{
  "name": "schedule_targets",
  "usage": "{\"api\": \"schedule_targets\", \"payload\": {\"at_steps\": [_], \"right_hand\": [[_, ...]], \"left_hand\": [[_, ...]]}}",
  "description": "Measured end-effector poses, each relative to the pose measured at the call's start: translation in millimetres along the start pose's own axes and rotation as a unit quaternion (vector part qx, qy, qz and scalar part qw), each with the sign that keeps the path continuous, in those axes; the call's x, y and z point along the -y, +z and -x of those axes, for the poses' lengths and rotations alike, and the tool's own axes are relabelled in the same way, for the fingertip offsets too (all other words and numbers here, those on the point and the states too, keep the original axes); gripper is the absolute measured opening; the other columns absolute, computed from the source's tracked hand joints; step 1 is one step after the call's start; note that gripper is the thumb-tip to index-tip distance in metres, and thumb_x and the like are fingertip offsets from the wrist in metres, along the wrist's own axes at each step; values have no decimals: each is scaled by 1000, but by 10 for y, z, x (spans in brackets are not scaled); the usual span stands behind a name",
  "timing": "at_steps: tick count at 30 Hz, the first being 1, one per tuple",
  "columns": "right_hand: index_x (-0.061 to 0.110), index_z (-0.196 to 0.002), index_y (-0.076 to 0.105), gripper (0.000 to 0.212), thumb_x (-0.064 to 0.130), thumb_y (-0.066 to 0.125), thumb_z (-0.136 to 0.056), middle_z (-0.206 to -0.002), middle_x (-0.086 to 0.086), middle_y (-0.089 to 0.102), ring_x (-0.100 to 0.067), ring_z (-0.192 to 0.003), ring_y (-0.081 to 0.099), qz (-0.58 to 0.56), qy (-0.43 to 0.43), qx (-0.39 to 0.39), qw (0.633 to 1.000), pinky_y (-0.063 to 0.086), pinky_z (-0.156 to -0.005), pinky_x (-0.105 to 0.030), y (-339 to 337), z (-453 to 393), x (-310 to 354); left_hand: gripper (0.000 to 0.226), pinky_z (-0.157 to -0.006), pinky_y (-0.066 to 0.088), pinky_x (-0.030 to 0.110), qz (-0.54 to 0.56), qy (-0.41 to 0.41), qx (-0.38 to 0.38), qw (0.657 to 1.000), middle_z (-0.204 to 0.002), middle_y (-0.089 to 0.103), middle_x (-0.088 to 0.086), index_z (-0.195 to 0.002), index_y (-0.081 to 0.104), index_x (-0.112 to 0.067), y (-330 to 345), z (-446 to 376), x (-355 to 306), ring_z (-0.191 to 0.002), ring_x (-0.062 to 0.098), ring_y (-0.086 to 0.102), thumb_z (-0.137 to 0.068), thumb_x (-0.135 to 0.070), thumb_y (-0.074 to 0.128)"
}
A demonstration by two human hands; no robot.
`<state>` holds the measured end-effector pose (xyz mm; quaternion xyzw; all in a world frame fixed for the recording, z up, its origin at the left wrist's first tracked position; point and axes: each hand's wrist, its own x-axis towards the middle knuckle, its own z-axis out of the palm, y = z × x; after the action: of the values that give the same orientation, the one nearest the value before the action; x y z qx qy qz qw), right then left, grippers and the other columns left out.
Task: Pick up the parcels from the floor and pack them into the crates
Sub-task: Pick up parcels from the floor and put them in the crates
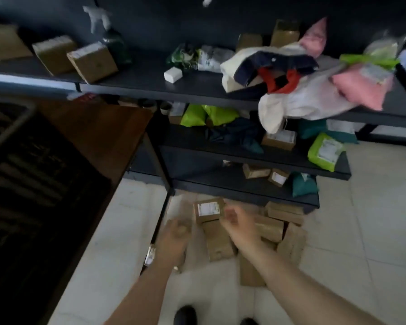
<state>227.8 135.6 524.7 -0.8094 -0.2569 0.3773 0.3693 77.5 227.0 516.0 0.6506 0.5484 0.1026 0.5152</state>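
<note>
Several brown cardboard parcels (220,240) lie piled on the pale tiled floor below the dark shelving. One small parcel with a white label (208,209) sits on top of the pile. My right hand (238,222) reaches down beside its right edge, fingers curled and apart, with nothing held that I can see. My left hand (173,238) hangs lower left of that parcel, over another brown parcel, fingers loosely bent; the motion blur hides any contact. A dark slatted crate (21,174) fills the left side of the view.
A dark shelf unit (244,153) holds more boxes, green and teal mailer bags and a heap of clothes (302,90) hanging over the top shelf's edge. A brown wooden table (103,137) stands to the left. My shoes (185,315) show at the bottom.
</note>
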Motion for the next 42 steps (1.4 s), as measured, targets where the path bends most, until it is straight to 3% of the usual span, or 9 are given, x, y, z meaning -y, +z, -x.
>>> {"api": "schedule_targets", "payload": {"at_steps": [5,9,12,15,22,29,35,38,42], "right_hand": [[27,-112,54,29,36,61,-85,-80,20,47,21,-75,47,110,38,72,991,33,-69,4,1071,-532,-1079],[15,-131,44,55,38,62,-85,-130,1,52,-12,-117,51,68,91,137,984,36,-84,-18,2094,-1138,-1842],[16,-125,47,49,40,62,-85,-124,3,55,-14,-117,53,58,91,125,986,35,-76,-12,2728,-1665,-2302],[22,-111,48,40,36,69,-81,-104,6,55,-9,-98,58,24,82,83,993,33,-60,-3,3202,-2162,-2610],[14,-145,24,93,34,78,-73,-135,3,47,-18,-123,46,-103,156,145,972,40,-97,-26,3832,-3016,-3124],[8,-119,52,51,3,77,-74,-110,-6,65,-5,-80,60,-254,201,148,934,46,-47,-10,3570,-2921,-3038],[25,-110,52,41,46,68,-77,-98,3,65,-16,-84,64,-332,235,88,909,56,-64,-34,2496,-2291,-1943],[15,-118,53,60,59,60,-77,-110,-3,62,-25,-101,59,-228,188,13,955,46,-89,-35,1825,-1958,-1059],[21,-83,55,26,47,62,-83,-88,-2,64,-12,-73,57,-190,112,-44,974,41,-58,-26,1003,-1329,48]], "left_hand": [[28,-66,41,14,37,-113,-11,993,-97,62,7,-101,63,-11,210,-563,1382,-87,22,58,-75,-1,65],[33,-51,35,9,-35,-121,-40,991,-99,58,0,-106,59,-24,370,-1279,2469,-72,6,52,-81,-4,62],[32,-63,40,22,-68,-120,-60,989,-107,61,5,-89,52,-37,509,-1923,3224,-78,9,54,-80,-8,61],[49,-84,50,42,-72,-132,-61,987,-121,57,17,-127,50,-18,693,-2578,3828,-100,31,58,-81,0,54],[77,-101,36,43,-172,-135,-66,974,-152,26,8,-148,13,-22,1004,-3669,4358,-134,32,33,-83,-24,54],[40,-88,44,35,54,-208,-16,976,-126,47,7,-126,47,-17,1218,-3519,3980,-100,20,50,-87,-22,55],[31,-56,44,28,171,-187,-108,961,-82,59,10,-85,54,-6,793,-2570,2687,-66,20,55,-87,-36,57],[44,-73,54,40,194,-207,-113,952,-87,58,8,-90,48,-9,478,-2075,1785,-81,27,60,-83,-52,57],[46,-73,53,36,250,-187,-107,944,-96,59,7,-111,47,-17,37,-1404,559,-81,21,59,-83,-51,58]]}}
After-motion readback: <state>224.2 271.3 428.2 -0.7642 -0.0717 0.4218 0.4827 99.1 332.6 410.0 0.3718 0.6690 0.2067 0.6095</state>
